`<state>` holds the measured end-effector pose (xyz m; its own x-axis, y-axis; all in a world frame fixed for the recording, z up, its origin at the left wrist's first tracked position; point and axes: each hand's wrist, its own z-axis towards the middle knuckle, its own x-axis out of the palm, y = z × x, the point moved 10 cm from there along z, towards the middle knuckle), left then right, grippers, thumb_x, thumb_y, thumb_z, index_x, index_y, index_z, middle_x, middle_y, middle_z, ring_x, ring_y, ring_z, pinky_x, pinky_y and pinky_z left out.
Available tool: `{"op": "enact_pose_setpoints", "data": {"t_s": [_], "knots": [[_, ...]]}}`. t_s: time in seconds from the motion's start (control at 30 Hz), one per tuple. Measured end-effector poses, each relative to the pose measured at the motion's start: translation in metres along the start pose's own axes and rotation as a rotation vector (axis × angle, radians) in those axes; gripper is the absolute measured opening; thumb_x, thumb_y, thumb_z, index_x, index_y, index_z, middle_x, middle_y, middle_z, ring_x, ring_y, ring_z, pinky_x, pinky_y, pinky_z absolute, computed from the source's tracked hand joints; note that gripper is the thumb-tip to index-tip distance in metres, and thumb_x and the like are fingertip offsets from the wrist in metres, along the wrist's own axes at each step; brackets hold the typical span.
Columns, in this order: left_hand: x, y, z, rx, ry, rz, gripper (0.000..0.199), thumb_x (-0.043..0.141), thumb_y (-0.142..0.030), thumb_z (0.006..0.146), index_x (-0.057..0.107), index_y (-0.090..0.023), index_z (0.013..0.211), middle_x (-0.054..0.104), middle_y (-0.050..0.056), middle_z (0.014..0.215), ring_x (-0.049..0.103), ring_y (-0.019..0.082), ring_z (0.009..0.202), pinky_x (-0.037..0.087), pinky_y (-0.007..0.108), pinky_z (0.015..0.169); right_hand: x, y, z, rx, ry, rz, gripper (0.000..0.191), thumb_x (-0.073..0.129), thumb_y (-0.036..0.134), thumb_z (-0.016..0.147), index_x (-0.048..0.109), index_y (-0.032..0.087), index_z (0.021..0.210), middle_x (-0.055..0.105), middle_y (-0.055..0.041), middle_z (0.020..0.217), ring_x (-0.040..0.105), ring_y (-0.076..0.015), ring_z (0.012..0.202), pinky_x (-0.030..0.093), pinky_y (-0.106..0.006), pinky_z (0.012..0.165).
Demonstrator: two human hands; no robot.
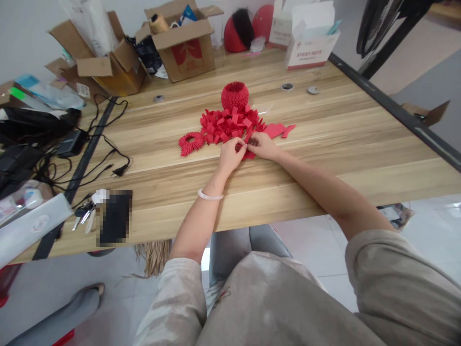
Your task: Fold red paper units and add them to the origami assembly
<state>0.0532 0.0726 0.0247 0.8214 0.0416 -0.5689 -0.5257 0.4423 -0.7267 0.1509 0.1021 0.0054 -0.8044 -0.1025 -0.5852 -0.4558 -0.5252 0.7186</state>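
Note:
Both hands meet near the middle of the wooden table, fingertips pinched together on a small red paper piece (248, 136). My left hand (231, 154), with a pale bangle on its wrist, closes on it from the left. From the right, my right hand (263, 145) grips the same piece, its fingers partly curled. Just beyond them lies a heap of folded red paper pieces (225, 126). Behind the heap stands a round red folded-paper bowl (235, 99). A smaller red folded-paper ring (190, 143) rests to the left. Flat red paper sheets (274, 130) lie beside my right hand.
Open cardboard boxes (190, 56) and sticky note boxes (308, 50) line the back. Black cables (104, 144) and a charger spread over the left side. Keys (86, 214) and a blurred dark object (115, 218) lie near the front edge. A dark metal rail (396, 108) borders the right.

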Motion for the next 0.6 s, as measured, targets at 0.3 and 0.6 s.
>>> {"op": "enact_pose_setpoints", "data": {"t_s": [0.3, 0.6], "knots": [[-0.0019, -0.0042, 0.0000, 0.029, -0.019, 0.011, 0.007, 0.053, -0.018, 0.079, 0.058, -0.016, 0.075, 0.067, 0.003, 0.079, 0.060, 0.013, 0.072, 0.047, 0.026, 0.075, -0.0012, 0.0027, -0.0002, -0.010, -0.006, 0.016, 0.015, 0.050, 0.024, 0.068, 0.059, 0.013, 0.074, 0.058, -0.0030, 0.068, 0.049, -0.0132, 0.061, 0.040, -0.025, 0.059], [0.0008, -0.0002, 0.0008, 0.030, -0.017, 0.002, 0.005, 0.054, -0.018, 0.079, 0.058, -0.017, 0.078, 0.067, 0.003, 0.080, 0.061, 0.013, 0.072, 0.048, 0.026, 0.075, -0.0017, 0.0047, -0.0012, -0.016, -0.026, -0.009, 0.016, 0.050, 0.022, 0.069, 0.060, 0.013, 0.077, 0.059, -0.0032, 0.068, 0.049, -0.0135, 0.061, 0.041, -0.026, 0.058]]}}
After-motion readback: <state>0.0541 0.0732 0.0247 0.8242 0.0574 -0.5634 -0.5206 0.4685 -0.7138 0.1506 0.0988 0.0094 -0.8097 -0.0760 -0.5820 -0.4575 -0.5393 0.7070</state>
